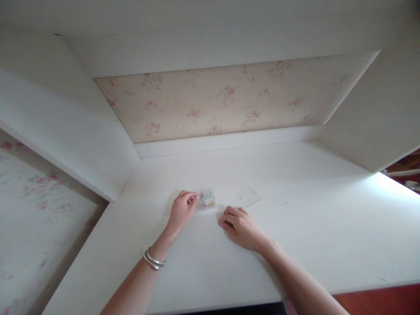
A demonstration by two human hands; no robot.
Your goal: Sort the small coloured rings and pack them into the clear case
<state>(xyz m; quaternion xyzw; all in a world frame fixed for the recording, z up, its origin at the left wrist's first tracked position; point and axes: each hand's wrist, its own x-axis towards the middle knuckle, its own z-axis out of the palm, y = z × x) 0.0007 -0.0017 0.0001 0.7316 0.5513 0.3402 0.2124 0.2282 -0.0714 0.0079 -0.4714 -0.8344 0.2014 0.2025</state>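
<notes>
White desk (295,227) fills the head view, set into an alcove with flowered wallpaper (216,100) at the back. Near the middle of the desk lies a small clear plastic box (206,199), its compartments holding tiny coloured items too small to make out. The left hand (182,212) is at the box's left edge, fingertips (191,199) pinched together against that edge; whether they pinch a small item cannot be told. Two silver bangles (153,260) sit on the left wrist. The right hand (241,227) rests on the desk just in front of and to the right of the box, fingers curled loosely, grasping nothing visible. A clear flat lid (248,195) lies on the desk just right of the box, apart from it.
</notes>
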